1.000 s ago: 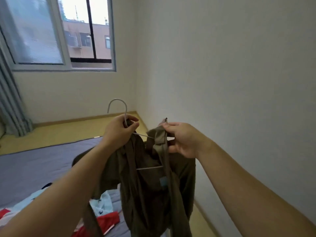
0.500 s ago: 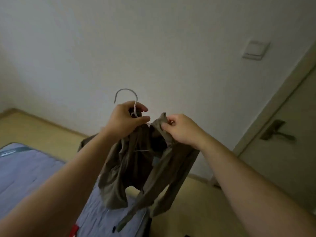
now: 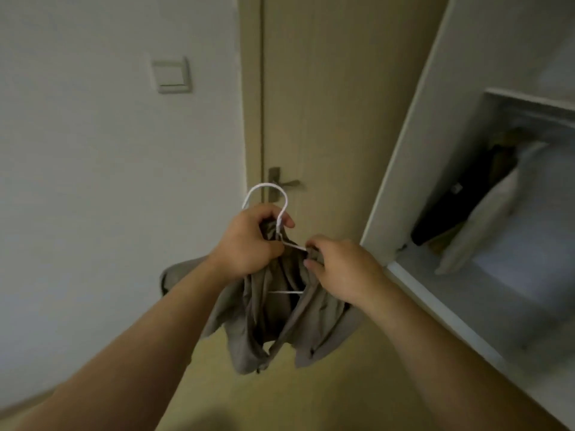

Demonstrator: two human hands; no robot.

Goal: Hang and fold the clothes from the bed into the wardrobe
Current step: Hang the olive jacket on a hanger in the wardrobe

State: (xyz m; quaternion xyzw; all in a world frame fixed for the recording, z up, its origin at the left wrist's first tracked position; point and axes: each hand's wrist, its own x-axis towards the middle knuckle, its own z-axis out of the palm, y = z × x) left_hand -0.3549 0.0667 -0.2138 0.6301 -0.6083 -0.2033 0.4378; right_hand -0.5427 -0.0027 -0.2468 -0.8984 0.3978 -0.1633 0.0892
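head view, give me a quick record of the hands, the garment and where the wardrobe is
left hand: grips the neck of the white hanger along with some fabric
right hand: pinches the olive shirt at the hanger's arm
shirt: draped on the hanger, hanging loose and bunched
wardrobe: open, to the right, dark and pale items inside
door: closed, straight ahead
task state: shirt not yet hung in the wardrobe

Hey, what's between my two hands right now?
In the head view, a short stretch of the white hanger wire bridges the left hand and right hand, with the olive shirt bunched beneath it.
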